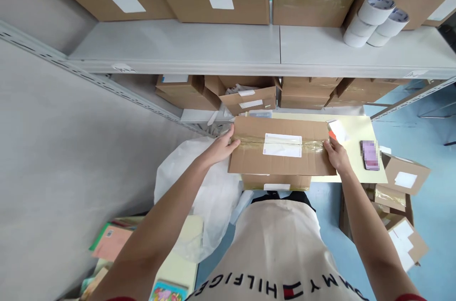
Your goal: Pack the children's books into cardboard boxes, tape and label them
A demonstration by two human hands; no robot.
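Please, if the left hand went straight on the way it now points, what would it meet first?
The left hand would meet the taped cardboard box at once, since it grips its left end. Past that, perhaps the open carton beyond; depth is unclear.

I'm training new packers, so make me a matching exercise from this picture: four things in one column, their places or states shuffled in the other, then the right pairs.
Column one
1. Cardboard box
2. White tape rolls
3. Phone
4. White plastic sheeting

Column two
A. Lying on the pale yellow tabletop
B. Partly hidden by the left forearm
C. Held by the left hand and right hand
D. Stacked on the grey shelf

Pairs: 1-C, 2-D, 3-A, 4-B
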